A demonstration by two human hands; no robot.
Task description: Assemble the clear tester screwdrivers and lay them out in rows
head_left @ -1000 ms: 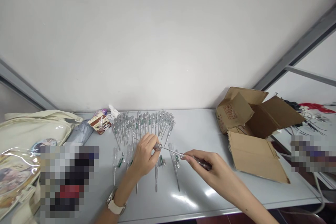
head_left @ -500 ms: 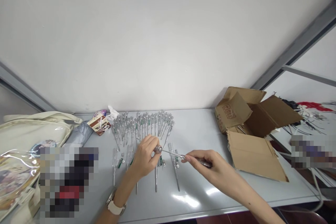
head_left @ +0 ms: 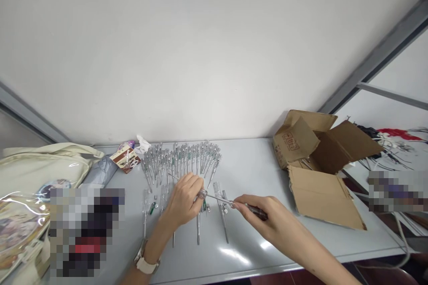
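Observation:
My left hand [head_left: 184, 198] is closed around a clear-handled tester screwdriver [head_left: 202, 194], its thin shaft poking out on the far side. My right hand [head_left: 272, 220] grips a screwdriver [head_left: 257, 212] with a dark handle, fingers pinched near the base of its shaft. That shaft reaches left to the end of the tester handle; the exact contact is too small to make out. On the table beneath lie a few separate clear testers [head_left: 220, 207], with a green spring [head_left: 152, 208] and small metal caps [head_left: 226, 209] beside them.
Many clear testers [head_left: 182, 156] lie fanned out at the back of the table. An open cardboard box [head_left: 296, 142] stands at the right, one flap hanging forward. A cream bag [head_left: 67, 164], a grey pouch [head_left: 102, 171] and a brown packet [head_left: 125, 159] are at the left.
My right hand has turned and dropped slightly, and more of the dark handle now shows. My left hand stays nearly in place around the tester.

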